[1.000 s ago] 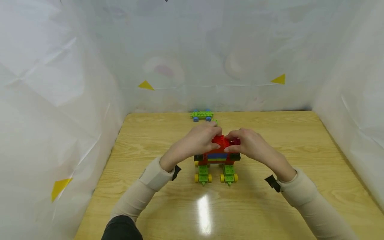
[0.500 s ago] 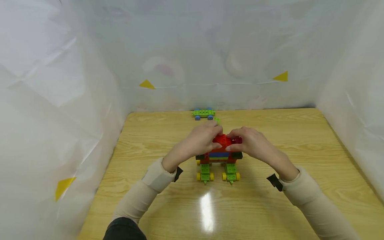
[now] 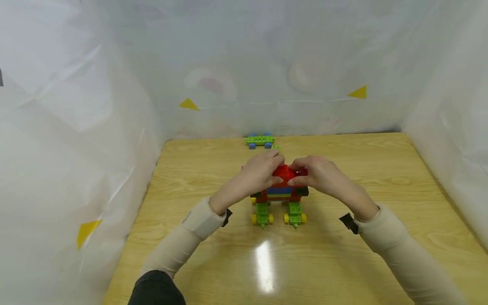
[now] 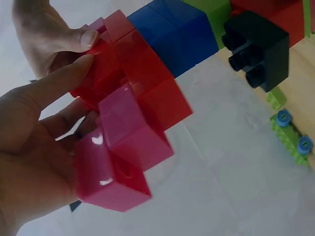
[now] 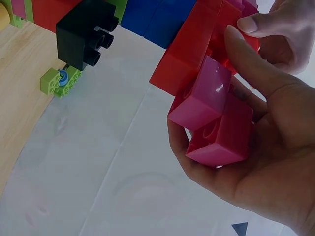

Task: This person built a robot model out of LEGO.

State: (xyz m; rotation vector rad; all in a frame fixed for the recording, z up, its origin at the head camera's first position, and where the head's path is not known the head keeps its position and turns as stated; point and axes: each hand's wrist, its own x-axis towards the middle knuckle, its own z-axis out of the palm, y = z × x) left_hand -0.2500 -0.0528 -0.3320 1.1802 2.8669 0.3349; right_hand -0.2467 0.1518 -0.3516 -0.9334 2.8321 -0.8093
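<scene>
A tall figure of toy building bricks stands on green wheeled bases (image 3: 295, 212) with yellow wheels. My left hand (image 3: 256, 171) and right hand (image 3: 322, 177) pinch the red brick (image 3: 283, 174) at its top from both sides, thumbs toward me. Pink bricks (image 4: 113, 172) jut out beside my left palm in the left wrist view. In the right wrist view, other pink bricks (image 5: 202, 98) stick out against my right fingers. Below the red layer come blue bricks (image 4: 177, 34), and a black brick (image 4: 261, 49) juts out to each side. My hands hide part of the top.
A green wheeled base (image 3: 260, 140) with blue wheels stands at the wooden table's (image 3: 213, 262) far edge. Beside it lies a small green brick (image 3: 275, 147), partly behind my left hand. White sheeting (image 3: 244, 63) with yellow triangles encloses the back and sides.
The head view has shifted slightly, so the whole scene sits a little higher in it. Both hands stay on the red brick with little visible movement.
</scene>
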